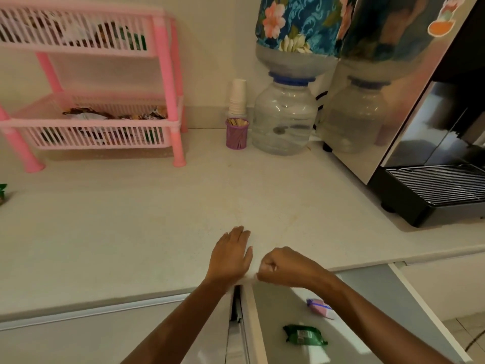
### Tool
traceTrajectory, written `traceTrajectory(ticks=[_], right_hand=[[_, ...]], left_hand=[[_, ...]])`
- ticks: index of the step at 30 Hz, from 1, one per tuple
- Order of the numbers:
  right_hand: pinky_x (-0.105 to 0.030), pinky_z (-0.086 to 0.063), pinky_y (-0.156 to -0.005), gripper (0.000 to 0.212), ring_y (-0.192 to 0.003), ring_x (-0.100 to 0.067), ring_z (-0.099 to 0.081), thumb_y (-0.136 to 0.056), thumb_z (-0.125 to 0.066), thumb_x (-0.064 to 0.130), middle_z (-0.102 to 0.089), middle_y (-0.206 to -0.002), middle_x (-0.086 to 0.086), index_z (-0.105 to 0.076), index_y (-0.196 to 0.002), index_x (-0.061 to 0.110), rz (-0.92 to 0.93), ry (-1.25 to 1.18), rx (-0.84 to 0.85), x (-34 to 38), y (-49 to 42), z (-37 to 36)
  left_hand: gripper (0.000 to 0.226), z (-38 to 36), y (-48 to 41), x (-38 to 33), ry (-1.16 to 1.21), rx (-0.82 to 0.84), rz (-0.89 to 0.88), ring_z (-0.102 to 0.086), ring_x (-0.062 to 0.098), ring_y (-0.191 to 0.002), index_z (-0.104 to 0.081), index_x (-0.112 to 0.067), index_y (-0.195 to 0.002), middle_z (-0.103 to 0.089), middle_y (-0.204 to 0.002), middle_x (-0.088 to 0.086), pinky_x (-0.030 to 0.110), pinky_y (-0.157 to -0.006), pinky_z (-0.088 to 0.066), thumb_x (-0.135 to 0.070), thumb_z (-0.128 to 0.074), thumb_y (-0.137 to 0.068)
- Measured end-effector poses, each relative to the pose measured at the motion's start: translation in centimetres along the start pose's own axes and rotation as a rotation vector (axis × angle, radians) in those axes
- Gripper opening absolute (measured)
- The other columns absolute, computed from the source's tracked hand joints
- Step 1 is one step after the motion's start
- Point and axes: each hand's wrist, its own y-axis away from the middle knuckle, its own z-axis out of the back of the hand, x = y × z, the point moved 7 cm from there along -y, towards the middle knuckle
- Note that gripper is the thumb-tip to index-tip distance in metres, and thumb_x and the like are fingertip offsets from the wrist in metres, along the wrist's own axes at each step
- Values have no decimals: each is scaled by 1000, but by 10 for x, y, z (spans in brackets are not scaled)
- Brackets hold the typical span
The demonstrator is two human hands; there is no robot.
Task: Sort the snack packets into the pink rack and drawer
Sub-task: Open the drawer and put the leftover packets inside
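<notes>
The pink rack (168, 74) stands at the back left of the counter, with several snack packets (115, 116) in its two baskets. Below the counter edge an open drawer (367, 298) holds a green packet (304, 335) and a pink packet (320, 307). My left hand (232, 256) lies flat on the counter near its front edge, fingers together, holding nothing. My right hand (282, 265) is closed into a fist at the counter edge above the drawer; nothing shows in it. At the far left edge another green packet (3, 191) lies on the counter.
A purple cup of wooden sticks (236, 134), a stack of paper cups (238, 97) and a water jug (284, 116) under a flowered cover stand at the back. A coffee machine (425, 143) with a drip grille fills the right side. The white counter (131, 227) stretches between them.
</notes>
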Motion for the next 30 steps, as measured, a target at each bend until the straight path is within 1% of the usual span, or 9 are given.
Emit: traceTrajectory(ticks=[2, 4, 8, 11, 13, 16, 19, 22, 30], right_hand=[[-28, -37, -64, 27, -72, -26, -57, -88, -52, 20, -65, -83, -23, -57, -70, 0, 42, -35, -124, 22, -9, 10], [-32, -46, -70, 30, -84, -29, -64, -90, -48, 20, -70, -94, -19, -64, -84, -5, 76, -12, -235, 44, -22, 14], [-32, -48, -85, 30, -101, -22, -61, -95, -43, 24, -65, -113, -8, -64, -108, 8, 147, 41, -390, 86, -54, 3], [-30, -45, -90, 34, -115, -20, -53, -97, -40, 29, -53, -128, -5, -53, -125, 15, 156, 96, -448, 110, -81, -12], [-30, -44, -95, 39, -121, -19, -48, -97, -38, 32, -47, -136, -5, -46, -133, 16, 148, 128, -484, 123, -97, -21], [-33, -35, -108, 48, -136, -19, -33, -98, -35, 39, -33, -149, -5, -34, -141, 18, 131, 189, -490, 142, -121, -35], [-38, -22, -117, 53, -145, -20, -16, -98, -28, 43, -19, -156, -6, -23, -145, 19, 102, 256, -454, 160, -142, -52], [-43, -10, -119, 55, -147, -23, -3, -98, -22, 46, -9, -159, -7, -15, -147, 21, 82, 278, -407, 179, -161, -67], [-47, -5, -119, 56, -147, -22, -4, -98, -19, 49, -12, -159, -7, -16, -147, 22, 90, 291, -413, 233, -202, -89]], left_hand=[[46, 12, 6, 18, -19, -15, 17, -35, 19, -136, -31, -14, -143, -31, -152, 6, 27, -112, -28, -29, -31, -99], [44, 25, 11, 38, -40, -36, 41, -40, 19, -132, -34, -13, -140, -35, -149, 6, 27, -108, -33, -28, -32, -99], [40, 46, 22, 80, -83, -56, 121, -44, 19, -126, -37, -13, -136, -39, -144, 6, 27, -105, -37, -26, -32, -98], [40, 59, 30, 115, -132, -70, 193, -37, 20, -132, -33, -13, -138, -32, -149, 8, 28, -108, -34, -22, -30, -98], [45, 65, 36, 139, -155, -55, 255, -24, 24, -142, -25, -13, -143, -20, -156, 10, 32, -116, -26, -21, -27, -99], [49, 72, 47, 175, -188, -19, 349, -8, 26, -148, -14, -13, -148, -6, -160, 14, 37, -122, -14, -26, -21, -101], [53, 81, 56, 210, -201, 1, 420, -4, 28, -148, -9, -13, -149, -3, -160, 16, 40, -121, -9, -35, -18, -102], [57, 91, 63, 242, -216, 5, 463, -2, 29, -148, -7, -12, -150, -2, -160, 16, 41, -121, -8, -40, -17, -101], [58, 122, 78, 319, -253, -24, 512, 0, 27, -148, -6, -13, -150, -1, -160, 15, 41, -121, -5, -41, -18, -101]])
